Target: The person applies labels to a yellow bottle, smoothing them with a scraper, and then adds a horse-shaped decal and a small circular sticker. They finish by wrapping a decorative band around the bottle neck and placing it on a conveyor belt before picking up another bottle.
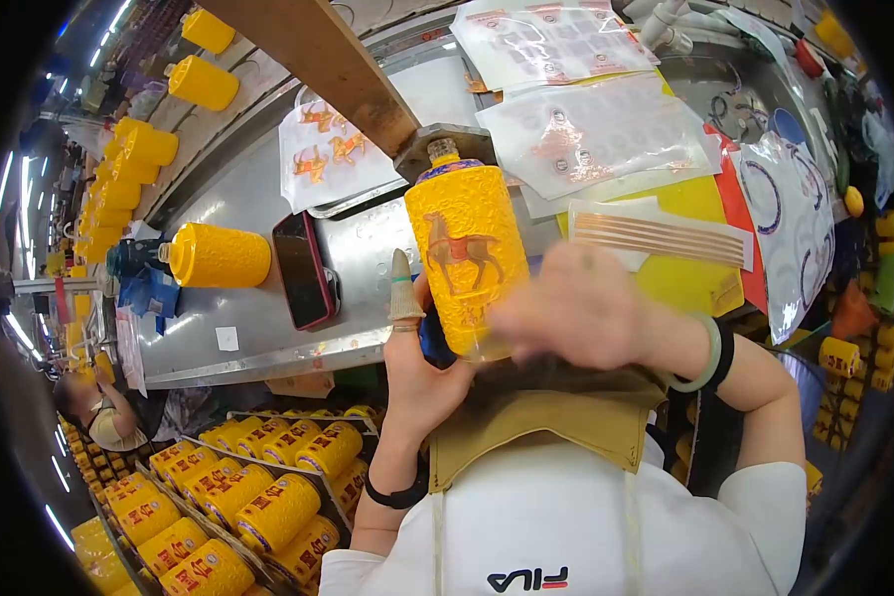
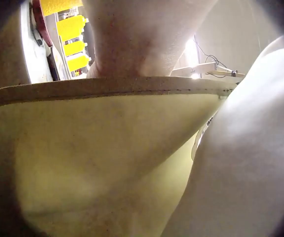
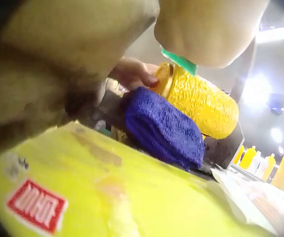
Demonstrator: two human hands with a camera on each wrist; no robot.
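Note:
A yellow embossed bottle (image 1: 467, 253) with a brown horse picture lies on its side, its neck at a dark metal plate (image 1: 447, 144). My left hand (image 1: 422, 382) grips the bottle's base end; a pale finger cot (image 1: 403, 298) covers one upright finger. My right hand (image 1: 591, 308), blurred, is bent over the bottle's lower right side, near the small gold characters. In the right wrist view, a flat green piece (image 3: 180, 62) sticks out from under the right hand (image 3: 211, 34) against the bottle. A folded blue towel (image 3: 164, 131) lies below the bottle.
A wooden beam (image 1: 328, 70) reaches to the metal plate. Horse decals (image 1: 328, 149), printed sheets (image 1: 596, 139) and gold strips (image 1: 666, 238) lie around. To the left are a phone (image 1: 303, 270) and another yellow bottle (image 1: 219, 255). Crates of yellow bottles (image 1: 278, 512) stand below left.

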